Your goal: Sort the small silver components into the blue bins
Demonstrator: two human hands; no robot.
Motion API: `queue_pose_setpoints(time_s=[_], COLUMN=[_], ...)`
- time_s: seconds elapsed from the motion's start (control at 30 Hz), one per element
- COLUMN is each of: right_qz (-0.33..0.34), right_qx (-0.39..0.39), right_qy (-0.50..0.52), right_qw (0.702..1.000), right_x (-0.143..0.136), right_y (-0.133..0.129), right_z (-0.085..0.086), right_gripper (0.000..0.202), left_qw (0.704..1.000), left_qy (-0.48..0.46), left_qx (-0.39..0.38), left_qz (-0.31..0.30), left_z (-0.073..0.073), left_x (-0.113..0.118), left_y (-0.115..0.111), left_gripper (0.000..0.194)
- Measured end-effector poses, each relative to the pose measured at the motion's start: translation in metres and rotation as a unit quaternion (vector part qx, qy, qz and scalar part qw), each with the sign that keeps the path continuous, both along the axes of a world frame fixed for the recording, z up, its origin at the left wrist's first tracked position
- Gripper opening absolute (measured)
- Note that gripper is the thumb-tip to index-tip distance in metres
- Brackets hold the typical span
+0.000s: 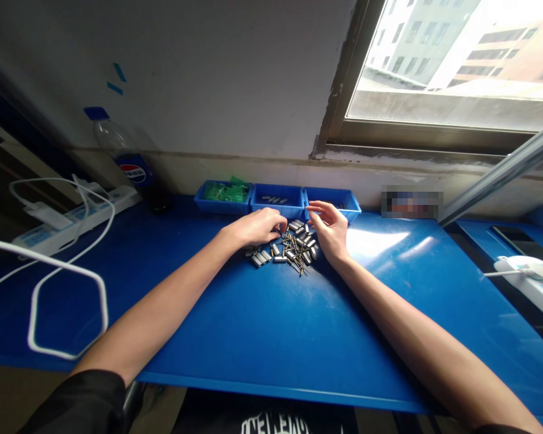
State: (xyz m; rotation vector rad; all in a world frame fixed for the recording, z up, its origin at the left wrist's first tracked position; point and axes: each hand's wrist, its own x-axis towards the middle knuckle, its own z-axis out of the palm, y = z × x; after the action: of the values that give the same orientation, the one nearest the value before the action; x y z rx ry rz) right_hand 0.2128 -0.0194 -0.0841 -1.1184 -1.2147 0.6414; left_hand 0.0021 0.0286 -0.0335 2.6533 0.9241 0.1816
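Observation:
A pile of small silver metal pieces (261,258) and thin brass-coloured pins (294,247) lies on the blue table between my hands. My left hand (263,226) rests at the pile's left side with its fingers curled down; anything in the fingertips is hidden. On the pile's right, my right hand (331,228) hovers in front of the right blue bin (353,206), thumb and fingers apart, with nothing visible between them. Silver pieces lie in the middle blue bin (278,211). Green plastic (226,191) fills the left blue bin (221,207). Small dark bits show in the right bin.
A cola bottle (133,169) stands at the back left, beside a white power strip (49,226) with a looping white cable (102,295) on the table (262,337). Wall and window (434,108) close off the back. Another power strip (531,283) lies at right, past a metal bar (502,172).

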Motion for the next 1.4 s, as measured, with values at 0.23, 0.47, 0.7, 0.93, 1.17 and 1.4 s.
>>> queue_pose_setpoints(time_s=[0.23,0.47,0.7,0.93,1.17,1.4], right_qz=[0.005,0.015,0.021,0.100,0.162,0.149], right_qx=[-0.003,-0.005,-0.009,-0.026,-0.075,-0.068], right_qy=[0.002,0.012,0.023,0.017,-0.004,0.019], right_qw=[1.000,1.000,0.999,0.995,0.984,0.986], right_x=[-0.001,0.000,-0.001,0.000,0.000,0.002], right_y=[0.001,0.001,0.000,-0.002,-0.006,-0.001], right_z=[0.001,0.000,0.002,0.005,0.009,0.003], right_gripper=[0.029,0.025,0.024,0.027,0.035,0.034], left_qw=[1.000,0.999,0.996,0.975,0.954,0.964], left_qy=[-0.009,-0.012,-0.084,-0.222,-0.299,-0.257], left_qx=[0.003,0.001,0.004,0.008,-0.017,-0.017], left_qz=[-0.004,-0.029,-0.022,0.010,0.018,0.060], left_z=[-0.001,-0.005,-0.001,0.012,0.006,0.002], left_x=[-0.001,-0.001,0.001,0.007,0.011,0.010], left_y=[0.003,0.005,0.004,-0.003,-0.003,-0.003], left_gripper=[0.012,0.013,0.015,0.017,0.014,0.025])
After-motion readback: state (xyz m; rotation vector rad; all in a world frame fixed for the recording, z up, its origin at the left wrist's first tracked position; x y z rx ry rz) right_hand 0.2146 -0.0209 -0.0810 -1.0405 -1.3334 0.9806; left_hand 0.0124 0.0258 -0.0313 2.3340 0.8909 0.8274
